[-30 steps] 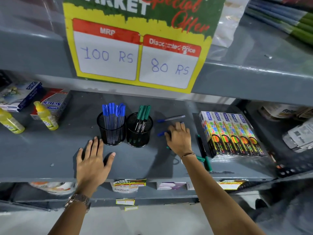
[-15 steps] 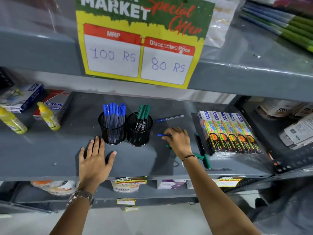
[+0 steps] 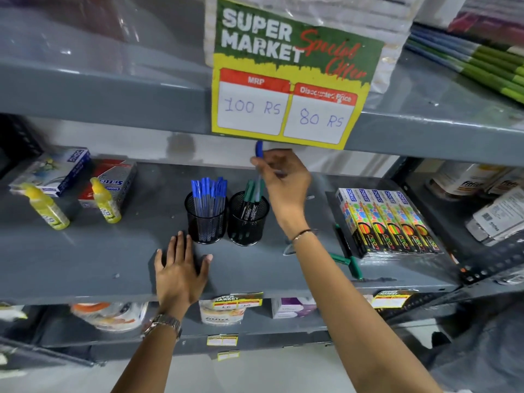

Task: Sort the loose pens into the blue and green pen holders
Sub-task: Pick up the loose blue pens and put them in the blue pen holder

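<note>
Two black mesh pen holders stand side by side on the grey shelf [image 3: 85, 259]. The left holder [image 3: 206, 222] is full of several blue-capped pens [image 3: 209, 191]; the right holder [image 3: 248, 225] has green-capped pens [image 3: 249, 191]. My right hand [image 3: 283, 182] is raised above the right holder, pinching a blue-capped pen [image 3: 259, 150] upright, cap up. My left hand [image 3: 180, 269] lies flat on the shelf in front of the left holder, fingers spread, holding nothing. Loose green pens [image 3: 347, 262] lie on the shelf to the right of my right forearm.
Neon crayon boxes [image 3: 388, 222] lie to the right of the holders. Two yellow glue bottles [image 3: 103, 201] and flat boxes [image 3: 54, 171] sit at the left. A price sign [image 3: 286, 109] hangs from the upper shelf just above my right hand.
My right hand has picked a blue-capped pen off the shelf and lifted it up and left, over the holders. My left hand has stayed flat. The view has tilted upward.
</note>
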The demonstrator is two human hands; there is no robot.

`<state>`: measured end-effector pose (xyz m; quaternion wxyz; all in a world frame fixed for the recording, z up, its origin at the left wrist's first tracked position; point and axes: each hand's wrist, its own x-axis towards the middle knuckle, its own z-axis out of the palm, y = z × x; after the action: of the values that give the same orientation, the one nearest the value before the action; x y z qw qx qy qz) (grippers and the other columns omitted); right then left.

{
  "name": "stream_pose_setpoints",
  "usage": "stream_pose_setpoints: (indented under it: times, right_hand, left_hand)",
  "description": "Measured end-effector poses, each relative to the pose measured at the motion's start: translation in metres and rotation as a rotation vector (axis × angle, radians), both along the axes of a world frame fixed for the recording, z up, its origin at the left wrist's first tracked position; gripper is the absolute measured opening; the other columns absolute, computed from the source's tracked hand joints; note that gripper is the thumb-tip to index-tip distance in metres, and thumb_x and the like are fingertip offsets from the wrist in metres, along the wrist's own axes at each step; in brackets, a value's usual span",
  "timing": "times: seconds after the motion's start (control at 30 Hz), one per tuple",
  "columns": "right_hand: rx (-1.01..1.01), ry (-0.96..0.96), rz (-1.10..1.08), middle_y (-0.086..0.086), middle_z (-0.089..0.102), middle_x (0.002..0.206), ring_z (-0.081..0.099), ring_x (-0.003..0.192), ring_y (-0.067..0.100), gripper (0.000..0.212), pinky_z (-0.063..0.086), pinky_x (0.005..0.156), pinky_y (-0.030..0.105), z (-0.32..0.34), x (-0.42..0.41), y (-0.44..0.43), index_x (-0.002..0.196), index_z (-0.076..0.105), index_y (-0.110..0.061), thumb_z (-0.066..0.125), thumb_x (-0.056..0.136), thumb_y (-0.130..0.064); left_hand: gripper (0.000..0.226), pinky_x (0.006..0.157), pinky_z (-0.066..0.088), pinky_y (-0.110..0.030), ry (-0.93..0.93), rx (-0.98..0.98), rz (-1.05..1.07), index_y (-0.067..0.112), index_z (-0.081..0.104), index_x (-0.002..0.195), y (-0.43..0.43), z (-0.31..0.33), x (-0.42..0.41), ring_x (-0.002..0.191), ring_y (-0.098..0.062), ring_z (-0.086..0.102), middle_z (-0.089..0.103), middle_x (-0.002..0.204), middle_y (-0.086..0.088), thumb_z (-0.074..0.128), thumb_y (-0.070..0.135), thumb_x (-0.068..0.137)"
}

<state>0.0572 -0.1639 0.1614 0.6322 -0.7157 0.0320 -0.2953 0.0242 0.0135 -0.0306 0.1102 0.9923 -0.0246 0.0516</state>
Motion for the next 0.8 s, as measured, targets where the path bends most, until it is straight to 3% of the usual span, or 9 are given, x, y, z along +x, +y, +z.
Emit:
stream_pose_setpoints:
  times: [0.07,0.17,0.23,0.37,0.5,0.6,0.8]
  right_hand:
    - [0.016,0.003,0.064,-0.007,0.064,0.068,0.061,0.066,0.009,0.025,0.047,0.058,0.013,0.001,0.008,0.027,0.069,0.058,-0.026,0.076,0.073,-0.01]
    - [0.019,0.052,0.109,-0.007,0.063,0.07,0.061,0.067,0.009,0.017,0.05,0.06,0.016,-0.014,0.019,0.059,0.074,0.059,-0.017,0.074,0.076,-0.009]
    - [0.012,0.107,0.082,-0.006,0.063,0.07,0.059,0.064,0.007,0.013,0.051,0.063,0.023,-0.029,0.026,0.072,0.078,0.061,-0.01,0.074,0.077,-0.011]
    - [-0.128,0.278,0.024,0.008,0.071,0.081,0.061,0.068,0.015,0.014,0.052,0.07,0.032,-0.055,0.032,0.079,0.082,0.063,-0.007,0.071,0.08,-0.018]
    - [-0.354,0.424,-0.091,-0.002,0.074,0.087,0.065,0.086,0.02,0.015,0.054,0.07,0.035,-0.075,0.037,0.075,0.084,0.067,-0.02,0.068,0.079,-0.035]
    - [-0.441,0.47,-0.119,-0.002,0.071,0.088,0.056,0.098,0.021,0.015,0.047,0.067,0.029,-0.083,0.041,0.072,0.082,0.069,-0.025,0.069,0.076,-0.038]
    - [-0.539,0.467,-0.147,0.002,0.066,0.097,0.052,0.101,0.023,0.018,0.043,0.066,0.031,-0.087,0.038,0.064,0.088,0.068,-0.024,0.069,0.078,-0.038]
  left_hand:
    - [0.082,0.113,0.004,-0.046,0.026,-0.017,-0.008,0.008,0.019,0.146,-0.001,0.0,0.0,0.143,-0.023,0.013,0.018,0.155,-0.009,0.006,0.061,0.085]
    - [0.074,0.106,0.023,-0.055,0.012,-0.055,-0.018,0.0,0.042,0.135,-0.001,0.0,-0.001,0.132,-0.034,0.037,0.042,0.143,-0.019,0.026,0.055,0.087]
    - [0.071,0.103,0.029,-0.056,0.004,-0.078,-0.018,-0.001,0.047,0.13,-0.001,0.002,-0.001,0.126,-0.036,0.044,0.048,0.137,-0.021,0.032,0.052,0.086]
    - [0.071,0.102,0.03,-0.056,0.006,-0.08,-0.019,-0.002,0.047,0.129,-0.001,0.004,-0.001,0.125,-0.036,0.045,0.049,0.136,-0.021,0.034,0.051,0.085]
    - [0.071,0.104,0.029,-0.056,0.016,-0.079,-0.018,-0.001,0.046,0.131,0.0,0.0,0.001,0.127,-0.035,0.044,0.048,0.137,-0.02,0.036,0.052,0.085]
    - [0.071,0.104,0.028,-0.056,0.014,-0.081,-0.02,-0.001,0.046,0.131,0.001,-0.002,0.001,0.127,-0.036,0.044,0.048,0.137,-0.021,0.035,0.052,0.085]
    - [0.071,0.105,0.023,-0.054,-0.017,-0.086,-0.021,-0.001,0.045,0.132,0.001,-0.005,0.002,0.129,-0.035,0.041,0.045,0.14,-0.02,0.031,0.052,0.087]
